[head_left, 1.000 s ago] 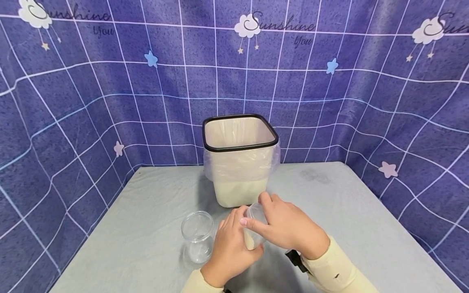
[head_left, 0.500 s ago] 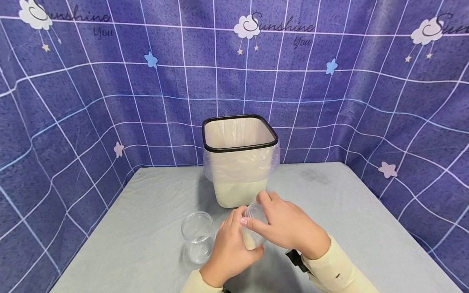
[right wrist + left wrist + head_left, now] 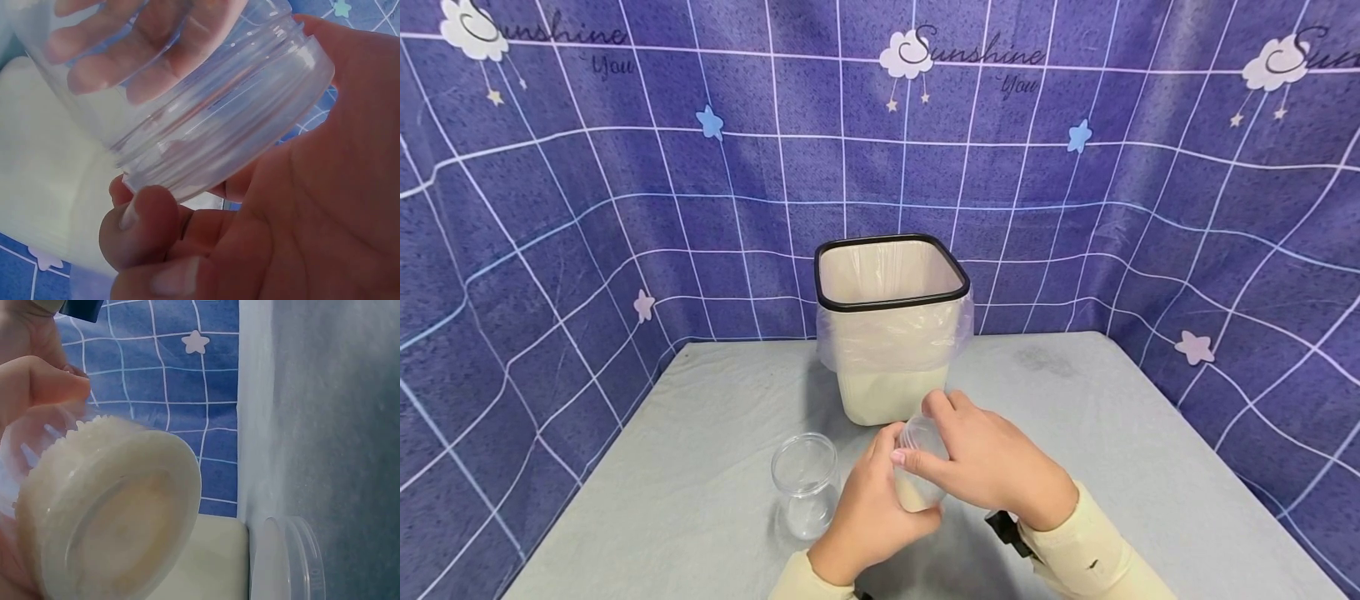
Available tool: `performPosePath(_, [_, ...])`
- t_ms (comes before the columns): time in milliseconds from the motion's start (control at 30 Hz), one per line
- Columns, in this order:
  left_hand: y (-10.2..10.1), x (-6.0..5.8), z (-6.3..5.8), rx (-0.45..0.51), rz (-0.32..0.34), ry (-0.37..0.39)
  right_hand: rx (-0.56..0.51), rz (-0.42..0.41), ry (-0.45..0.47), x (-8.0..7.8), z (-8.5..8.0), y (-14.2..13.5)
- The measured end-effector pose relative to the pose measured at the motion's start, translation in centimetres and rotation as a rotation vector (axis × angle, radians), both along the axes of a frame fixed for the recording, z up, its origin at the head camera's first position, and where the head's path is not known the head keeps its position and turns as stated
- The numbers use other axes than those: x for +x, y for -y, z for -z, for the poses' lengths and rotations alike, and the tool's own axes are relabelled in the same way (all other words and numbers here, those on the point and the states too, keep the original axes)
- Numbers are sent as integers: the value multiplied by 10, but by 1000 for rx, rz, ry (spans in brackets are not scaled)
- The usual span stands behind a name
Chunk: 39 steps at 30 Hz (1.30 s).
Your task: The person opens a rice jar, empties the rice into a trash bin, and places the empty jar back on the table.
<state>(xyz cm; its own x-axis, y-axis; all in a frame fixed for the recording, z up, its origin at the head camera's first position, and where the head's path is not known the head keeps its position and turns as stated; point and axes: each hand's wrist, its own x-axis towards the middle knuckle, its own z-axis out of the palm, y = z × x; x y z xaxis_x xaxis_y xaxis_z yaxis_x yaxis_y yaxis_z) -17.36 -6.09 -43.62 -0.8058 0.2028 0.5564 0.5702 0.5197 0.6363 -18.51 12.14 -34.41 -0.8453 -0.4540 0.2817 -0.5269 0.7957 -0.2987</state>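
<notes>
My left hand (image 3: 872, 512) grips a clear plastic jar (image 3: 912, 493) that holds off-white, rice-like grains. The jar is tilted, and in the left wrist view its base with the grains (image 3: 119, 531) faces the camera. At the jar's mouth, my right hand (image 3: 996, 458) grips a clear ridged lid (image 3: 250, 150), thumb on one side and fingers on the other. Whether the lid is fully on cannot be told. Left of my left hand, a second clear jar (image 3: 805, 483) stands upright on the table, with no lid visible on it.
Behind the hands stands a cream waste bin (image 3: 891, 392) with a black rim and plastic liner. A clear, round, lid-like piece (image 3: 303, 562) lies on the grey table (image 3: 700, 417) near the bin in the left wrist view. A purple-blue grid curtain (image 3: 760, 167) surrounds the table.
The jar has turned slightly between my hands, and slightly more of the grains show. My left fingers shift a little around it. The second jar and the bin stay put.
</notes>
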Motion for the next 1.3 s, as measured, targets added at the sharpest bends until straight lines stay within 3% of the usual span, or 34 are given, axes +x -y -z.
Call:
performPosePath(300, [2,-1,-1,96,147,67,8,-14,-12,3,-4,-3])
performPosePath(467, [3,-1,-3,113,182,85,8,-27,-32,4,-5,-5])
performPosePath(900, [6,0,-7,107,161,131,-19,-40,-54,2,-8,-7])
performPosePath(1300, [6,0,-18,69,72,121,-97,-72,-95,1,-14,-11])
